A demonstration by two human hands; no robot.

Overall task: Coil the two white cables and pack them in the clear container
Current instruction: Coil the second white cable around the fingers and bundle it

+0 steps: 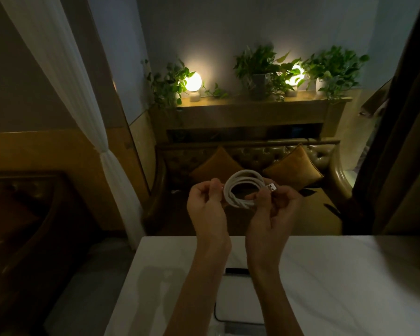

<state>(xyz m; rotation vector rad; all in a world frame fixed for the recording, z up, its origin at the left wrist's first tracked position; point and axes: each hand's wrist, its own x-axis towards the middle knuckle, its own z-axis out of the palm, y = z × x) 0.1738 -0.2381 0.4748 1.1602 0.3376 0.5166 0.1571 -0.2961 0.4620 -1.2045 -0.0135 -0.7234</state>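
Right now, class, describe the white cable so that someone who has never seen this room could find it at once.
Look above the far edge of the white table, before the sofa. There the left hand and right hand hold the white cable: the only looped white ring, a USB plug at its right.

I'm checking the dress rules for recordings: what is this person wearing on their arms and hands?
Nothing that shows. The left hand and right hand are bare: no gloves, and no rings that I can make out in the dim light. The forearms are bare too, with no sleeve, watch or bracelet in view down to the bottom edge.
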